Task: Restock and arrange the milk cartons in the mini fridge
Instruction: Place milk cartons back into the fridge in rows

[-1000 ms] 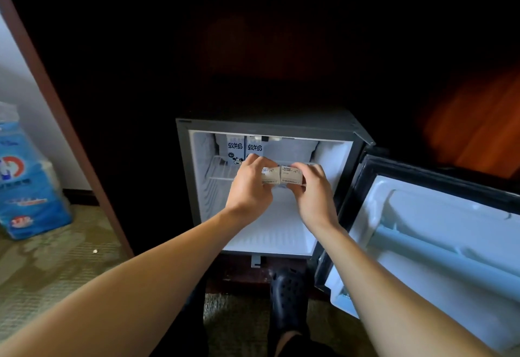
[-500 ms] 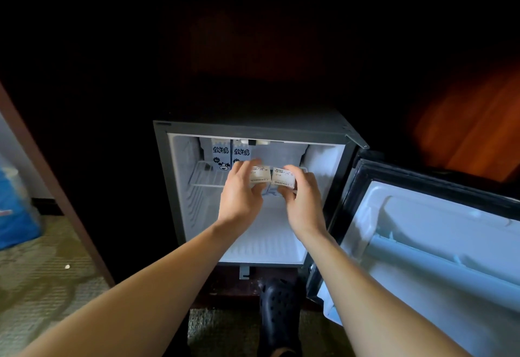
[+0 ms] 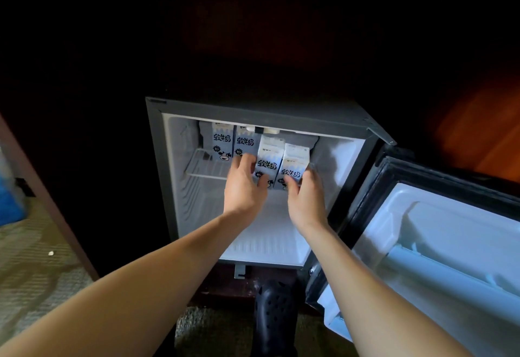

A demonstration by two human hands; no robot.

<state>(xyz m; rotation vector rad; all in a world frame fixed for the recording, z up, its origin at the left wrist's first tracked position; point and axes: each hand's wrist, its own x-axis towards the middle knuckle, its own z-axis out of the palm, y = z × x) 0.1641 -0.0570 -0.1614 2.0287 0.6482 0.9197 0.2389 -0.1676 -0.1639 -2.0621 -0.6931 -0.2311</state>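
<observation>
Reaching into the open fridge, both hands hold upright cartons side by side at the front of the wire shelf. Left hand has its grip closed around the left carton; right hand has its grip closed around the right carton, the two touching. Two more cartons stand farther back on the shelf's left. Fridge door hangs open to the right, and a dark shoe shows near the bottom.

Head view: looks forward-down, near open mini fridge (single view only).
</observation>
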